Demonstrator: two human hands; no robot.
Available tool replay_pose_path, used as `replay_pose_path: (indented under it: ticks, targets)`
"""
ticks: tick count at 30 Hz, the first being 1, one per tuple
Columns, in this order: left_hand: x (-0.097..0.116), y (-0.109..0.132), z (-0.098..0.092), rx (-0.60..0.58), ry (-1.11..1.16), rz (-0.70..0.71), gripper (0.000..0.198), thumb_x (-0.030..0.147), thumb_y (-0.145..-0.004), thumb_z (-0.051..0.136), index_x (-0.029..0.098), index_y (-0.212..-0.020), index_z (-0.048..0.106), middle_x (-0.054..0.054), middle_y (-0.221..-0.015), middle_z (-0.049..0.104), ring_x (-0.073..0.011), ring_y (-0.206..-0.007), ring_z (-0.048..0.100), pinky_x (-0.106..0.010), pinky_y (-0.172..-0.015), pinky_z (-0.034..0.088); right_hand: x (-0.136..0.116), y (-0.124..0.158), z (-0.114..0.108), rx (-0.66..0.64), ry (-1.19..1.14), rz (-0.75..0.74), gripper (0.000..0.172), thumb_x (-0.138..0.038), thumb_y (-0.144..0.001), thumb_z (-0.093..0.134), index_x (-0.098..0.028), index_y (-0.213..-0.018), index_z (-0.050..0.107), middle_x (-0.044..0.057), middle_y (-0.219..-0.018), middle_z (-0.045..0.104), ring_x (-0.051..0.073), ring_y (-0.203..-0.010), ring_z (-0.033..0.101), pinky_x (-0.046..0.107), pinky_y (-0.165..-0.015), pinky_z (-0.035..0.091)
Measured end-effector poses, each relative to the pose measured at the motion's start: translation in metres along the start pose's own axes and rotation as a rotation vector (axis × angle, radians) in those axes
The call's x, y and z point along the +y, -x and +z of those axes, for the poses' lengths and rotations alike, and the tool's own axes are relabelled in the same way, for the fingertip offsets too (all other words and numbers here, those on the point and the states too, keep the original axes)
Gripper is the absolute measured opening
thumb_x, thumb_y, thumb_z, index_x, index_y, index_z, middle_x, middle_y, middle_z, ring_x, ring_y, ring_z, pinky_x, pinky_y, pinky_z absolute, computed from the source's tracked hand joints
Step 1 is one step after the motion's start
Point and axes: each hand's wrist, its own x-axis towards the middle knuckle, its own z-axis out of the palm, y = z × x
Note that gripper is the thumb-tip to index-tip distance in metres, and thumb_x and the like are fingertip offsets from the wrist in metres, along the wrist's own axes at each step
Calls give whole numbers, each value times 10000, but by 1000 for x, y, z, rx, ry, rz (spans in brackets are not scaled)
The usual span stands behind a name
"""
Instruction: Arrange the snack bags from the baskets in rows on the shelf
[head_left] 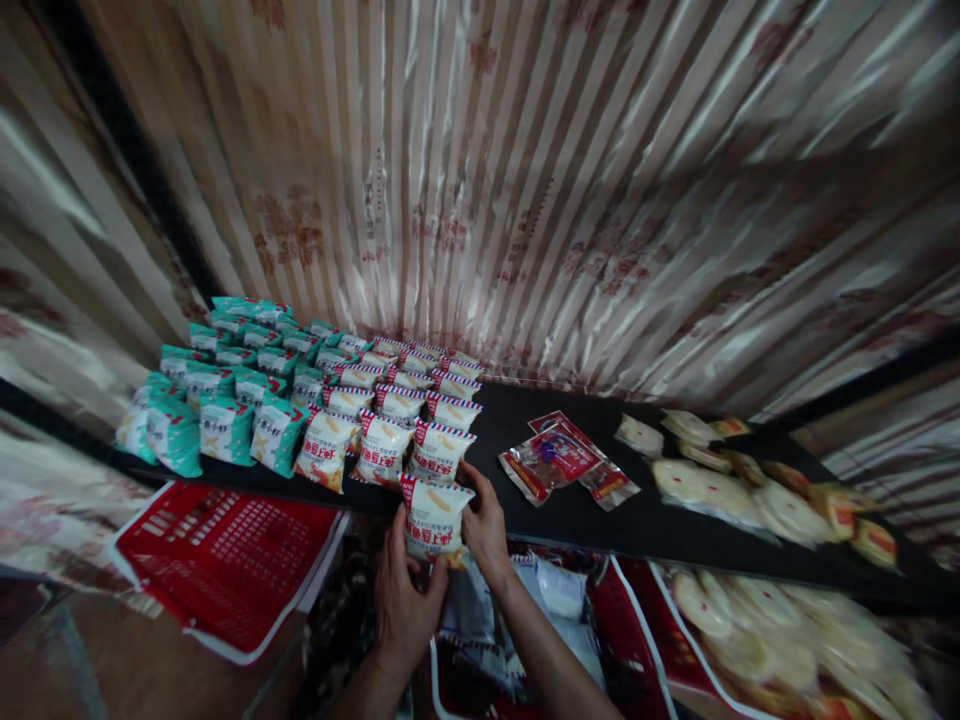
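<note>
Both my hands hold one white snack packet (433, 518) with red print at the front edge of a black shelf (660, 515). My left hand (405, 590) grips it from below, fingers curled on its bottom. My right hand (482, 525) clasps its right side. Just behind it stand rows of the same white packets (390, 420), and to their left rows of teal packets (225, 400).
Red-wrapped snack packs (559, 458) lie mid-shelf; pale round pastry packs (720, 480) fill the right end. A red plastic basket (217, 560) sits lower left. Another red basket (637, 650) below holds more packets. A striped curtain (525, 180) hangs behind.
</note>
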Motion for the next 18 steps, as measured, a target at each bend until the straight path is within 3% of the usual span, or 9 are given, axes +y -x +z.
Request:
replay_pose_path:
  ticks: [6,10,12,14,16,18]
  targets:
    - [8,1,15,-46,20,22,610,337,-797,543,170,-1358,373,-144,-1192,583,-141,-693,606,-298,-675,528,-16,16,-38,18,-107,211,484,-580,-811,499,-174,-999,686,103,-986,708,273,-948,637,429,-868,493]
    - [21,-6,24,-113,80,-33,621,331,-792,553,174,-1364,368,-116,-1121,618,-113,-603,578,-280,-623,525,-23,23,-59,-38,-160,239,561,-613,-863,367,-174,-976,697,108,-948,718,272,-894,654,432,-823,515]
    - [30,-11,32,-134,120,-48,634,324,-787,560,166,-1368,364,-107,-1102,625,-99,-573,563,-265,-605,522,-24,14,-69,-2,-50,153,517,-560,-888,352,-187,-1014,687,109,-1027,702,269,-962,636,450,-879,492]
    - [39,-16,44,-126,157,-45,640,330,-784,563,158,-1366,362,-120,-1146,607,-94,-582,564,-256,-609,522,-23,-4,-81,19,194,-27,398,-461,-881,430,-199,-1042,682,107,-1129,667,278,-1098,570,482,-981,419]
    - [48,-20,59,-134,193,-34,661,349,-783,566,153,-1373,341,-144,-1226,563,-88,-586,561,-253,-610,525,-19,-23,-94,-39,499,-193,304,-330,-841,508,-205,-1058,681,102,-1228,616,295,-1240,451,522,-1055,319]
    - [56,-24,74,-176,209,-25,682,365,-786,563,154,-1385,314,-154,-1251,547,-81,-564,553,-254,-601,527,-14,-37,-110,-173,748,-251,318,-242,-822,511,-203,-1096,667,103,-1290,575,311,-1311,359,554,-1062,279]
